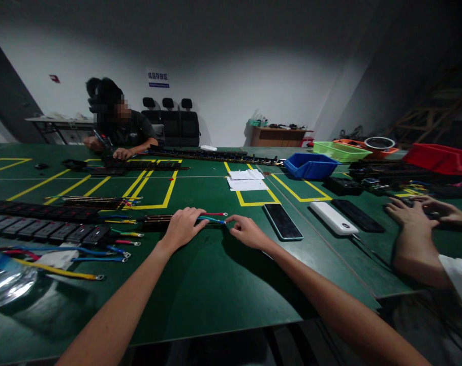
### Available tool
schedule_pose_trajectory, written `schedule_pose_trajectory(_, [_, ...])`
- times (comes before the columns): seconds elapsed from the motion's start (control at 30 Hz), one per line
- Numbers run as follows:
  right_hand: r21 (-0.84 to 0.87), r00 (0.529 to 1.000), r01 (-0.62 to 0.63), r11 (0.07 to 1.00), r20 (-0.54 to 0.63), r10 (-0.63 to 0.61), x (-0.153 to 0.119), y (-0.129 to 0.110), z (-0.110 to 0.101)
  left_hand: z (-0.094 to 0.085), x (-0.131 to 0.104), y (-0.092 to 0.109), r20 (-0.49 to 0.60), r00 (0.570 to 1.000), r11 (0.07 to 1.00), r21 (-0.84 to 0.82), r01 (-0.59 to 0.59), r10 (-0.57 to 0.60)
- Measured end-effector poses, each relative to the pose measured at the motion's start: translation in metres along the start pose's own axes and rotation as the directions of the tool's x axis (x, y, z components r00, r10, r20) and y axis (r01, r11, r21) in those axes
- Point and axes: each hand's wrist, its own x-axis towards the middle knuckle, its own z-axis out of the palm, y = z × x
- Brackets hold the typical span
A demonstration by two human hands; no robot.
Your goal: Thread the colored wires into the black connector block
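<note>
Over the right end of a slim black strip with copper-coloured lines [158, 219] lies my left hand [183, 229], its fingers closed across the strip and the wires leaving it. A red wire [215, 214] with a ring terminal and a blue wire [215, 220] stick out to the right of that hand. My right hand [248, 231] has thumb and forefinger pinched at the tip of the blue wire. To the left are black segmented modules [43, 227] with coloured ring-terminal wires [116, 251].
A phone [283, 222], a white power bank [333, 218] with a cable and papers [247, 180] lie on the green table. Blue [310, 166], green and red bins stand beyond. A clear bottle [9, 279] is near left. Co-workers' hands [413, 213] are at right and across the table.
</note>
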Motion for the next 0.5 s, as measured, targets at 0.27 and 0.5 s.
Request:
schedule_pose_trajectory(0.27, [0.006, 1.000, 0.008, 1.000, 0.005, -0.008, -0.0001, 0.0009, 0.0000, -0.0001, -0.0003, -0.0001, -0.003, 1.000, 1.000, -0.007, -0.006, 0.006])
schedule_pose_trajectory(0.5, [0.009, 1.000, 0.012, 1.000, 0.009, -0.012, -0.0002, 0.0009, -0.0002, -0.0012, -0.0004, 0.0007, 0.004, 1.000, 1.000, -0.010, 0.002, -0.001])
